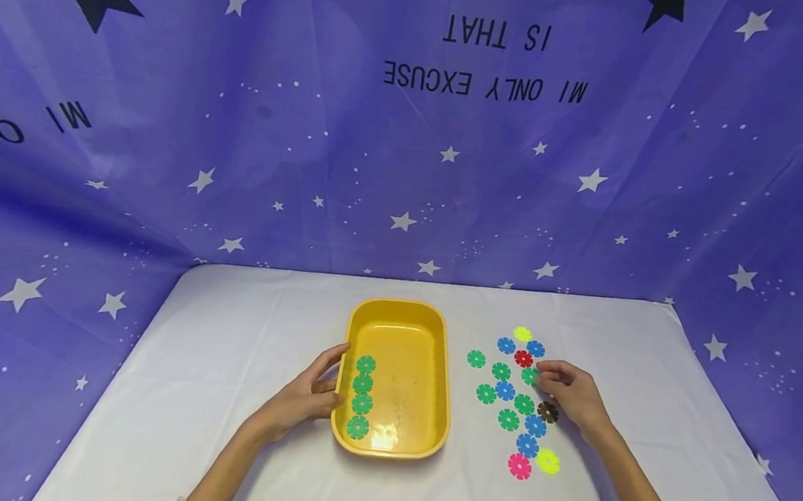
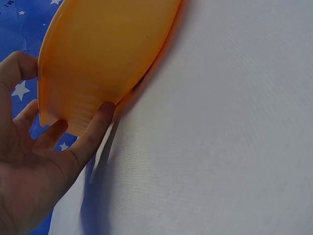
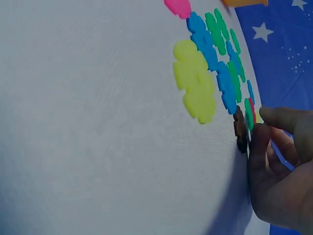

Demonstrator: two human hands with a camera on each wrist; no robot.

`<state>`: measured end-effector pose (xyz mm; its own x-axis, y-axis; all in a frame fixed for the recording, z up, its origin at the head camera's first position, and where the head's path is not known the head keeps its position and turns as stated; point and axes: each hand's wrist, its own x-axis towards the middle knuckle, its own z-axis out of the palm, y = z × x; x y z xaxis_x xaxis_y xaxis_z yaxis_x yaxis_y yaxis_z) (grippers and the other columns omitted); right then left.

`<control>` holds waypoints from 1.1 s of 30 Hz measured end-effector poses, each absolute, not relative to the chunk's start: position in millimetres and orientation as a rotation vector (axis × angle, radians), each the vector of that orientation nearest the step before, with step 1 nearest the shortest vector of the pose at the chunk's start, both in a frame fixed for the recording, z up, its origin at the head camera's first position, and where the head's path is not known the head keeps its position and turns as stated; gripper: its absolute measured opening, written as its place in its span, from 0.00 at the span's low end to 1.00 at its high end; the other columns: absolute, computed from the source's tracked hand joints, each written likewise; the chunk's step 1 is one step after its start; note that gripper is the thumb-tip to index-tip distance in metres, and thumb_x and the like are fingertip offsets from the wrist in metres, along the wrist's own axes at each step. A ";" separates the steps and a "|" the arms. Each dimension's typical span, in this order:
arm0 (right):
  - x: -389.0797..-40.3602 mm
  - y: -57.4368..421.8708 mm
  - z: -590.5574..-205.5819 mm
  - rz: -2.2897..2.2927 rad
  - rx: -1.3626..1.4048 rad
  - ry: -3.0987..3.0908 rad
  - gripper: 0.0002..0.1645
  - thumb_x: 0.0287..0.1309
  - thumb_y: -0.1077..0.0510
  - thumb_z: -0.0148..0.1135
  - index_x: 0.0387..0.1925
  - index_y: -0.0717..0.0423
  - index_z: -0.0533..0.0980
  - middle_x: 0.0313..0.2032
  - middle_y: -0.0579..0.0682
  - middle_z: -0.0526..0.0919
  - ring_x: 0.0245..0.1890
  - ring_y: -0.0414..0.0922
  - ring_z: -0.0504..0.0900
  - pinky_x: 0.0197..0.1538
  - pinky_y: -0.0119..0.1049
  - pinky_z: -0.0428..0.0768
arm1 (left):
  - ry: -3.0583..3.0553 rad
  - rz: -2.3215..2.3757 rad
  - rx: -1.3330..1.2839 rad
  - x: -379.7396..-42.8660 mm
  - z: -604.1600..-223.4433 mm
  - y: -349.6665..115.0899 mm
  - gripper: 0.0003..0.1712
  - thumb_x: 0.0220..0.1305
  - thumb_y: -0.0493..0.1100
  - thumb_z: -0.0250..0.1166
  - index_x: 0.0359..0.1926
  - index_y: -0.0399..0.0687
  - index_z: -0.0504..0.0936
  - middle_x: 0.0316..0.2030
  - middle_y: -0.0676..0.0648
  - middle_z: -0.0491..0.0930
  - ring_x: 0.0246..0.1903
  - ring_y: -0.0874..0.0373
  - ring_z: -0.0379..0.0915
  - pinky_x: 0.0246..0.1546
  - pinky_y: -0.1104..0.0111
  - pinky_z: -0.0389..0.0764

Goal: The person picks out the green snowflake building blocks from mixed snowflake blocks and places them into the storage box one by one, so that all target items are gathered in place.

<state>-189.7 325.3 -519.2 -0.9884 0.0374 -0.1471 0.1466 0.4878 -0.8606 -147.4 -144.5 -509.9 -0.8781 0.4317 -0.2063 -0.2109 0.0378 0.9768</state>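
Observation:
A yellow plastic tray [image 1: 398,378] holds a column of several green notched discs [image 1: 363,383] along its left side. My left hand [image 1: 309,392] is at the tray's left wall, with its index finger at the rim. In the left wrist view, the thumb [image 2: 100,120] lies extended against the tray's outer side. My right hand [image 1: 575,394] is over the right side of a loose group of discs. Its thumb and index fingertips are close together, right at the edge of a flat green disc [image 1: 529,376]. A red disc [image 1: 523,359] and a brown disc [image 1: 548,412] lie near this hand.
Blue discs [image 1: 527,446], more green ones, yellow discs [image 1: 548,461] and a pink disc [image 1: 519,466] lie on the white tabletop [image 1: 258,309] right of the tray. A purple star-printed cloth [image 1: 353,149] hangs behind and beside the table.

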 end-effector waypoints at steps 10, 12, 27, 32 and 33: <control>-192.0 322.6 -519.0 -1.387 0.088 2.692 0.27 0.60 0.58 0.69 0.58 0.65 0.76 0.41 0.54 0.78 0.38 0.48 0.74 0.34 0.30 0.77 | 1.871 1.897 0.223 -146.9 -508.9 -144.2 0.51 0.61 0.35 0.61 0.79 0.59 0.47 0.78 0.43 0.37 0.67 0.37 0.62 0.51 0.54 0.82; -192.5 322.0 -518.8 -1.354 0.069 2.709 0.26 0.59 0.58 0.69 0.57 0.65 0.77 0.40 0.54 0.78 0.38 0.48 0.74 0.33 0.31 0.77 | 1.870 1.899 0.222 -147.0 -509.2 -144.1 0.51 0.61 0.35 0.61 0.79 0.59 0.47 0.78 0.43 0.37 0.67 0.37 0.62 0.51 0.54 0.82; -194.3 318.8 -514.9 -1.276 0.045 2.728 0.21 0.58 0.60 0.69 0.51 0.63 0.74 0.40 0.54 0.76 0.40 0.51 0.73 0.36 0.34 0.76 | 1.862 1.902 0.230 -146.6 -508.3 -144.0 0.51 0.60 0.35 0.62 0.79 0.58 0.47 0.78 0.43 0.37 0.67 0.36 0.60 0.52 0.54 0.81; -192.8 317.2 -515.3 -1.289 0.057 2.737 0.17 0.60 0.61 0.66 0.49 0.60 0.73 0.40 0.54 0.77 0.40 0.51 0.74 0.38 0.35 0.76 | 1.858 1.899 0.233 -147.1 -508.0 -143.9 0.51 0.61 0.35 0.61 0.80 0.56 0.46 0.78 0.42 0.37 0.67 0.36 0.61 0.51 0.54 0.81; -192.5 317.0 -515.1 -1.298 0.064 2.735 0.16 0.61 0.61 0.65 0.49 0.60 0.73 0.40 0.54 0.77 0.40 0.50 0.74 0.38 0.35 0.76 | 1.858 1.898 0.235 -147.2 -508.3 -143.9 0.51 0.61 0.35 0.61 0.80 0.56 0.46 0.78 0.42 0.37 0.67 0.36 0.62 0.51 0.54 0.81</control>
